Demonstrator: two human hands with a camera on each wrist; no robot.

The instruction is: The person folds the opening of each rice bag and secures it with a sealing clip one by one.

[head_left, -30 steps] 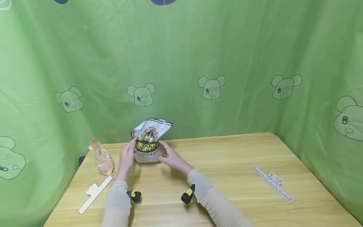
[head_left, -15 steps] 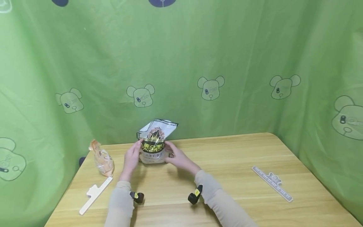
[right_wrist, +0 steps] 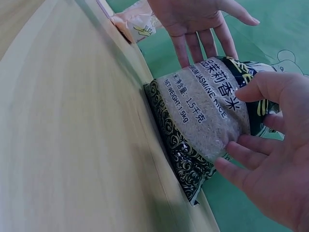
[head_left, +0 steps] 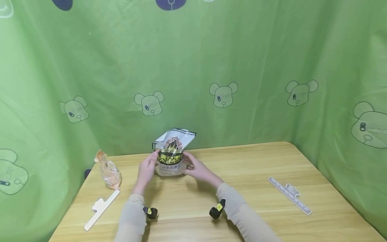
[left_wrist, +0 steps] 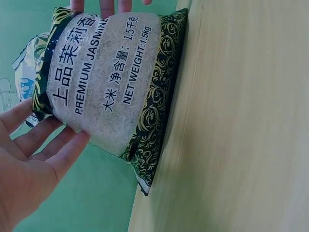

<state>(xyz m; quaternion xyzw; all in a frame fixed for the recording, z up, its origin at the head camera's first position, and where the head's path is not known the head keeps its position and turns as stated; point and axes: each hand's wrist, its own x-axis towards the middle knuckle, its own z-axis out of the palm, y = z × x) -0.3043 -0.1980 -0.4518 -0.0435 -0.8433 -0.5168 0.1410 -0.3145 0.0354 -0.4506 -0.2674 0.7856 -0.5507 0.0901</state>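
Observation:
A plump clear bag of rice (head_left: pixel 171 164), labelled premium jasmine rice, 1.5 kg, is held upright between both hands towards the back of the table. Its white top (head_left: pixel 178 138) leans right, and a dark gold-patterned band (left_wrist: pixel 159 92) runs along its base. My left hand (head_left: pixel 147 168) holds the bag's left side, its fingers (left_wrist: pixel 67 147) along the side. On the other side my right hand (head_left: pixel 196 166) grips it, thumb (right_wrist: pixel 256 87) on the front and fingers (right_wrist: pixel 244 152) along the side. The base sits close over the tabletop.
An orange-and-clear plastic package (head_left: pixel 110 173) stands at the table's left edge. Near it lies a white ruler clip (head_left: pixel 101 209); a greyish ruler clip (head_left: pixel 290 195) lies on the right. A green curtain (head_left: pixel 187 67) rises behind the wooden table (head_left: pixel 248 174).
Both hands have moved to the right together, taking the bag of rice with them away from the orange package. The two clips and the package stay where they were.

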